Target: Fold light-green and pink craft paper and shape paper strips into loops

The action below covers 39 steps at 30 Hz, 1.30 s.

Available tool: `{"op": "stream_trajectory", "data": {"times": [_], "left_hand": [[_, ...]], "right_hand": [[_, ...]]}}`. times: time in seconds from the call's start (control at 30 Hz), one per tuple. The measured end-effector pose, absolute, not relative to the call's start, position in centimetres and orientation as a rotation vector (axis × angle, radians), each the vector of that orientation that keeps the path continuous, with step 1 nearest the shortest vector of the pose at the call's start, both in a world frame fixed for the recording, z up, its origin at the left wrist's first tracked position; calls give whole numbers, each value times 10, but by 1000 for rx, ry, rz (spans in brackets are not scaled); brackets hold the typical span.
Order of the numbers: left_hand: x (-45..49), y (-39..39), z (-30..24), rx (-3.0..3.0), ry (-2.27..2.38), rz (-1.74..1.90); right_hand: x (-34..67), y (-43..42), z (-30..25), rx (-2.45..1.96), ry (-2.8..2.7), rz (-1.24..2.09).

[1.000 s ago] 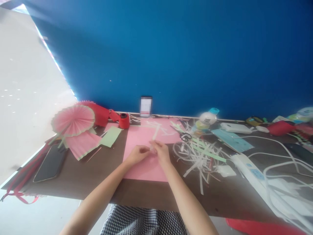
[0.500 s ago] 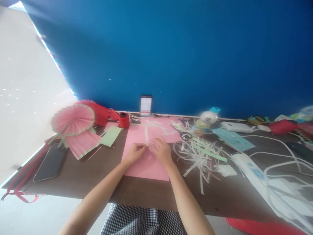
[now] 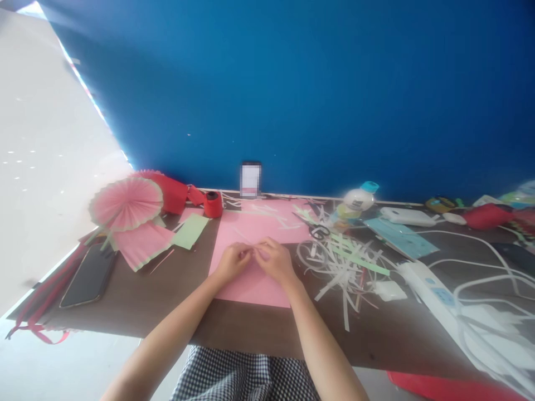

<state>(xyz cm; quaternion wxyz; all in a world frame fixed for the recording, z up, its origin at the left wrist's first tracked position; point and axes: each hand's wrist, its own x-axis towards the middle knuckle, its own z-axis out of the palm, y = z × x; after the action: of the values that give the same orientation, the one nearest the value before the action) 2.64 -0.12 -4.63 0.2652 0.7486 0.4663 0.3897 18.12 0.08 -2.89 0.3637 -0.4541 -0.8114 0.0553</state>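
Over a pink paper sheet [image 3: 254, 287], my left hand [image 3: 233, 263] and my right hand [image 3: 275, 260] come together with fingertips nearly touching. Both are closed in a pinch around a narrow pale strip [image 3: 243, 235], which sticks out beyond the fingers toward the upper left. Its lower end is hidden by the fingers. Several short pale pieces [image 3: 288, 224] lie on the pink paper farther back. To the right of my right hand, black-handled scissors [image 3: 320, 231] rest beside a tangled heap of white and green strips [image 3: 345, 264].
On the left are a folded pink paper rosette [image 3: 126, 204], a green paper piece [image 3: 190, 231], a red roll [image 3: 213, 205] and a dark phone [image 3: 89, 275]. A white power strip [image 3: 434, 295] with cables lies right, near a blue-capped bottle [image 3: 359, 199]. A blue panel [image 3: 292, 100] stands behind.
The pale strip has gone from nearly upright and face-on to slanting left and looking thinner. My fingertips have drawn closer together.
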Motion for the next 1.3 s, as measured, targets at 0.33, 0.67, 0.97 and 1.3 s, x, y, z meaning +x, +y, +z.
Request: {"op": "stream_trajectory", "data": {"times": [0.33,0.67,0.97,1.3], "left_hand": [[28,-4,-36,1811,1206,1055],[10,4,-30,1252,828,1027],[4,6,-27,792,624,1117],[10,4,-25,874,673,970]], "right_hand": [[184,4,-29,-1305,-1925,210],[218,22,-35,-1635,-1583,-135],[295,24,-32,-2121,-1082,-105],[200,8,-19,-1086,-1923,123]]}}
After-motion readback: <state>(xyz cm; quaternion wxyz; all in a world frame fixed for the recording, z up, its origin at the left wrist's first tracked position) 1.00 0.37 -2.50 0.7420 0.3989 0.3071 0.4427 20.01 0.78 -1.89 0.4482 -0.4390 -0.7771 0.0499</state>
